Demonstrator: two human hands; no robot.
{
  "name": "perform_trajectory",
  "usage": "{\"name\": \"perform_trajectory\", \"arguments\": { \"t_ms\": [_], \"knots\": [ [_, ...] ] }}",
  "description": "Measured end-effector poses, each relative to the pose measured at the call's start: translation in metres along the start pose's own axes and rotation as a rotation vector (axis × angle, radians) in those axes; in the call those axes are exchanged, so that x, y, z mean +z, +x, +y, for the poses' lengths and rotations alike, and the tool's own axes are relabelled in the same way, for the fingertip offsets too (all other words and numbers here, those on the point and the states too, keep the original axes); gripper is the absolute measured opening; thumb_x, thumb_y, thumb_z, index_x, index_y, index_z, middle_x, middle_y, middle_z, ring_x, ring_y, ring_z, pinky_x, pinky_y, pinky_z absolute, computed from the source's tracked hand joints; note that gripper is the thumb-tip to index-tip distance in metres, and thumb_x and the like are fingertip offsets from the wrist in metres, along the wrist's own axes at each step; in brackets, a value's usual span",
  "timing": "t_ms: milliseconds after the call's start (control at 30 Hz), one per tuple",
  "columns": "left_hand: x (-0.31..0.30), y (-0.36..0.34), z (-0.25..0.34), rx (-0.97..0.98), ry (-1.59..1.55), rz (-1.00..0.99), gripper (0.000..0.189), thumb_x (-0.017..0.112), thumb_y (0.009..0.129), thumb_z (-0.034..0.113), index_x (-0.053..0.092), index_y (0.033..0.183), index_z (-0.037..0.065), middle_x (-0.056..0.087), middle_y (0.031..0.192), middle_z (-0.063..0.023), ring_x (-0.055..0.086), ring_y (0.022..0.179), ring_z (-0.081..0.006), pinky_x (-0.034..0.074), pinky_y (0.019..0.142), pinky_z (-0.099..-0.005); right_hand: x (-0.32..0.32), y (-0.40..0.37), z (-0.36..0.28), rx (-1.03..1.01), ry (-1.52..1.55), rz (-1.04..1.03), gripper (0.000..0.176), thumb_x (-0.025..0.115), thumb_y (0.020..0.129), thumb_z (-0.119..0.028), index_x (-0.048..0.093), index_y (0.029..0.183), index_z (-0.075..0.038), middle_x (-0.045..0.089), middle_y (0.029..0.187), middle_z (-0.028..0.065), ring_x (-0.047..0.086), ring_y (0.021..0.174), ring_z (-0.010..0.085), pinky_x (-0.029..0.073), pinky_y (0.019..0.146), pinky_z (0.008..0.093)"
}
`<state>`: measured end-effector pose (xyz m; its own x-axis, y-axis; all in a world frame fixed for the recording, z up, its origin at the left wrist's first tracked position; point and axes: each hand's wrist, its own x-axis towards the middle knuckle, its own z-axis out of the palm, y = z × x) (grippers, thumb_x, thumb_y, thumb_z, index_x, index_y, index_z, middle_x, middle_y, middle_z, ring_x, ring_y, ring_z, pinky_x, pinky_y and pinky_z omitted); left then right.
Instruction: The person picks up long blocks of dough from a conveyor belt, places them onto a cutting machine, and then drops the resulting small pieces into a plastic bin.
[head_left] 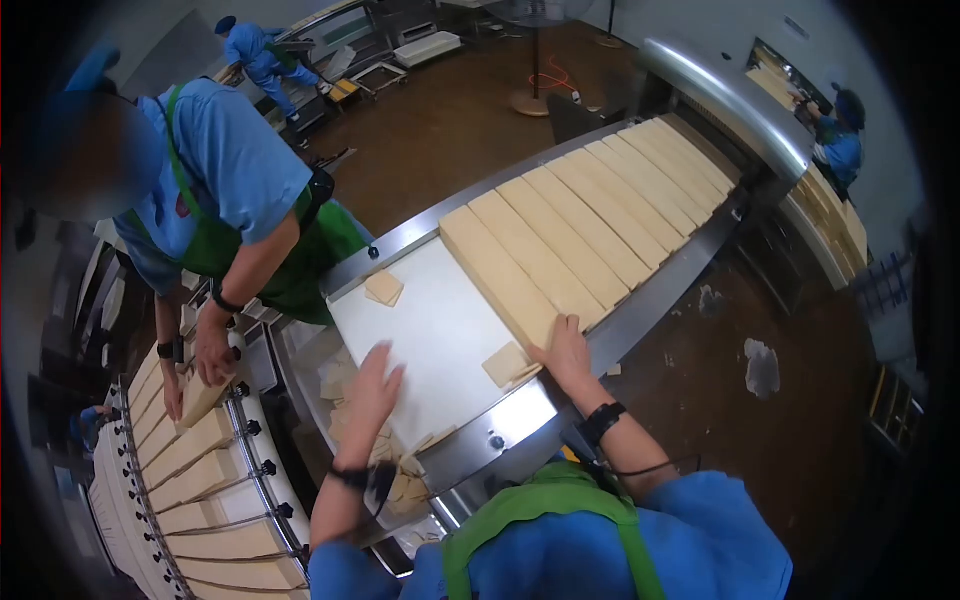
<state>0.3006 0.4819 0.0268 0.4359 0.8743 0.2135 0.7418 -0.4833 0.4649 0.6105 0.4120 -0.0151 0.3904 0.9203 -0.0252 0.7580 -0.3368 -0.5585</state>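
Note:
My left hand [370, 388] is open, its fingers stretched out over the near left part of the white conveyor belt [430, 310], with nothing in it. At the near end of the closest long pale row of stacked dough sheets [515, 285], my right hand [566, 358] grips the corner, thumb on the side and fingers over the end. Just left of that thumb, a few loose square dough sheets [505, 365] lie on the belt. Two more square sheets [383, 288] rest near the belt's far left corner.
Several more dough rows [620, 210] lie side by side toward a metal machine hood [730, 100]. Scrap sheets [405, 490] fill a bin below the belt's left end. At left, a co-worker's hands [212, 345] handle a dough block over a slotted conveyor [215, 480]. Other people work farther back.

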Motion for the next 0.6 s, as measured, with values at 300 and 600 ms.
{"name": "perform_trajectory", "arguments": {
  "t_ms": [300,600],
  "knots": [
    [0.152,0.245,0.014,0.029,0.205,0.043,0.041,0.054,0.074,0.015,0.046,0.110,-0.002,0.049,0.108,-0.0172,0.044,0.103,-0.0330,0.036,0.089,-0.0420,-0.012,0.003,0.001,-0.068,0.024,-0.070,0.058,0.075,0.061,-0.029,0.041,0.094,0.004,0.044,0.090,0.0199,0.056,0.075,0.0363,0.048,0.060,0.0411],
    [0.098,0.249,0.029,-0.327,0.318,-0.278,0.048,0.062,0.062,0.024,0.056,0.102,0.000,0.050,0.108,-0.0128,0.043,0.105,-0.0299,0.036,0.090,-0.0403,-0.012,0.004,0.002,-0.173,0.009,-0.117,0.059,0.076,0.060,-0.029,0.042,0.095,0.003,0.044,0.095,0.0197,0.055,0.077,0.0359,0.047,0.065,0.0408]
  ]
}}
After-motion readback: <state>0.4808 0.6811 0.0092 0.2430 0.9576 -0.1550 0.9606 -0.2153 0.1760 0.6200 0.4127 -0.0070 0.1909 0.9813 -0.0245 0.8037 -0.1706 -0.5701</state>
